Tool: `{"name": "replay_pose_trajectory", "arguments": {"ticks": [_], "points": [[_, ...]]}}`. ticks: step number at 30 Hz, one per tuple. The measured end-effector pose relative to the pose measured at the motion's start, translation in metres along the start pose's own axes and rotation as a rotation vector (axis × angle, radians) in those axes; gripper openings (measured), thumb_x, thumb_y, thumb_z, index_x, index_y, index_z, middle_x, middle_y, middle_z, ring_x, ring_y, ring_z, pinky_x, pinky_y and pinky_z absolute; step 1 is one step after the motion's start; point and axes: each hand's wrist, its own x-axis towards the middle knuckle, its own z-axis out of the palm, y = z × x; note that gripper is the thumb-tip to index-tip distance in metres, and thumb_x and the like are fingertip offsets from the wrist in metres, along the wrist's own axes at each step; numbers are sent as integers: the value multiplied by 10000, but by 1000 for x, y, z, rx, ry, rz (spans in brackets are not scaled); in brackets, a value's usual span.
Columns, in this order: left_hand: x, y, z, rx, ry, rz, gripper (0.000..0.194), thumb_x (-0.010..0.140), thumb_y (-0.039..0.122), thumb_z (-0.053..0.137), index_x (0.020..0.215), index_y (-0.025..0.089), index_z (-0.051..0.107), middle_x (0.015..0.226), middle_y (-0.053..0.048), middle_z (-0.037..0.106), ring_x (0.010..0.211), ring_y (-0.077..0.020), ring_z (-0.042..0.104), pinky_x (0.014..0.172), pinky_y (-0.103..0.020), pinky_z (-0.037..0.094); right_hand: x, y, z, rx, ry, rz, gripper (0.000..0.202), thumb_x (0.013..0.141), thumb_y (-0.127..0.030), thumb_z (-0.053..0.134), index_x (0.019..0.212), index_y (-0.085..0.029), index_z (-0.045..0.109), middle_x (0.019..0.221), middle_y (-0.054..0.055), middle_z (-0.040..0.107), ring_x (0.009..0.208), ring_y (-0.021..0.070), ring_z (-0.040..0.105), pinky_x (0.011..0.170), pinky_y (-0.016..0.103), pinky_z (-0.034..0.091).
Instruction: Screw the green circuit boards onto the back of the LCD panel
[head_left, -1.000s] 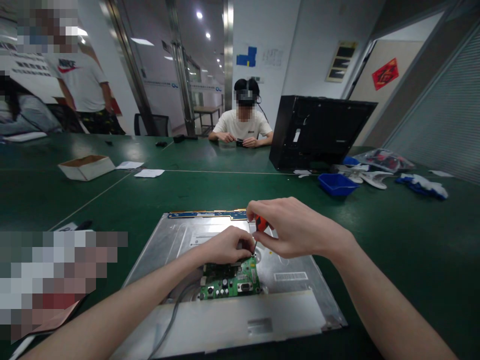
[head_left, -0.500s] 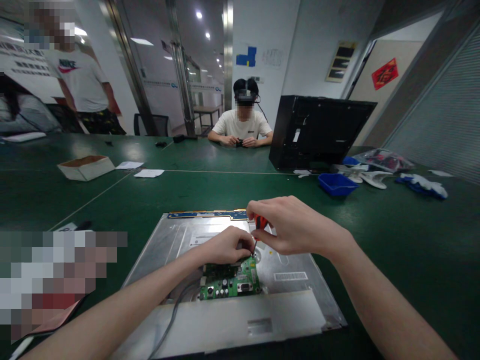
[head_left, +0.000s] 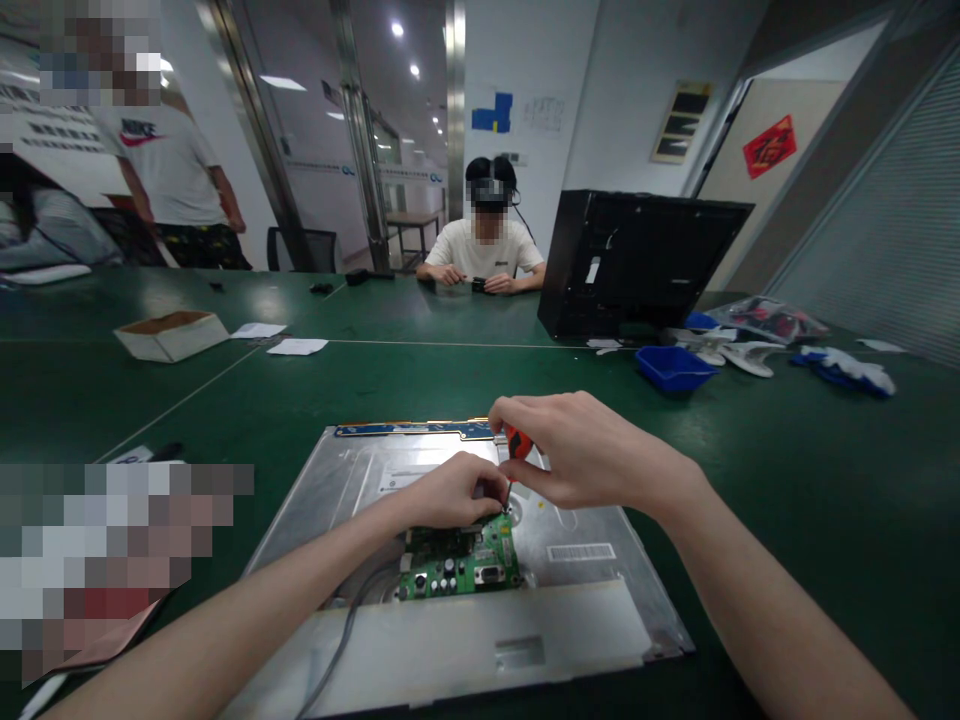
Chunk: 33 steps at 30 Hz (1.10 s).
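A metal-backed display panel [head_left: 577, 590] lies on the green table in front of me, with a green circuit board [head_left: 457, 572] on its middle. My right hand [head_left: 581, 450] grips the red and black handle of a screwdriver [head_left: 517, 442], held nearly upright. Its thin shaft points down to the board's upper right corner. Close beside the tip, my left hand [head_left: 454, 490] rests over the board's far edge, with curled fingers drawn together. Whatever those fingertips pinch is hidden. A grey cable [head_left: 346, 630] runs from the board's left side toward me.
Beyond the panel stand a black monitor [head_left: 637, 265], a blue tray [head_left: 675, 368] and gloves [head_left: 844, 370] on the right. An open box [head_left: 172, 336] and papers [head_left: 298, 347] lie at the left. A co-worker [head_left: 484, 250] sits across the table, handling a small black object.
My right hand and the screwdriver handle have shifted very slightly left, the handle turned a little. My left hand stays put. Across the table, the co-worker's hands have moved apart.
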Motion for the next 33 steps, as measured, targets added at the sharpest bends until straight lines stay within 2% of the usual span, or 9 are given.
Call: {"name": "replay_pose_trajectory", "arguments": {"ticks": [5, 10, 13, 21, 29, 33], "points": [[0, 2, 0, 4, -1, -10, 137, 721, 94, 632, 838, 129, 695, 823, -40, 700, 771, -184, 622, 708, -254, 463, 0, -2, -2, 25, -18, 2, 164, 839, -207, 518, 1003, -195, 520, 876, 9, 660, 685, 138, 552, 550, 266, 282], [0, 1, 0, -16, -34, -20, 86, 750, 105, 613, 803, 138, 672, 740, -15, 674, 681, -151, 603, 646, -230, 450, 3, 1, 2, -57, -9, 27, 121, 868, -299, 554, 954, -218, 529, 825, 7, 673, 662, 146, 564, 541, 267, 247], [0, 1, 0, -8, -22, -11, 75, 741, 98, 624, 787, 135, 671, 740, -16, 672, 700, -156, 605, 665, -234, 450, 3, 2, 2, -67, -11, 24, 139, 857, -333, 572, 923, -216, 533, 792, 6, 667, 647, 147, 555, 540, 267, 242], [0, 4, 0, -11, 8, -15, 136, 722, 74, 644, 839, 124, 693, 822, -38, 698, 782, -182, 621, 707, -250, 460, -2, -2, -2, 43, -22, -4, 154, 809, -191, 538, 963, -197, 529, 864, 11, 657, 692, 136, 542, 565, 265, 284], [0, 3, -1, -20, -26, -21, 92, 743, 88, 626, 797, 131, 688, 747, -21, 687, 702, -156, 615, 666, -233, 451, 2, 2, 2, -91, -6, 32, 130, 859, -329, 561, 920, -217, 533, 781, 5, 662, 638, 145, 547, 531, 276, 224], [0, 1, 0, -22, -5, -10, 130, 731, 97, 641, 840, 137, 699, 809, -30, 698, 757, -173, 620, 696, -246, 462, -1, -2, -2, 9, -24, -9, 164, 809, -232, 573, 964, -207, 528, 855, 10, 658, 679, 137, 546, 548, 269, 262]]}}
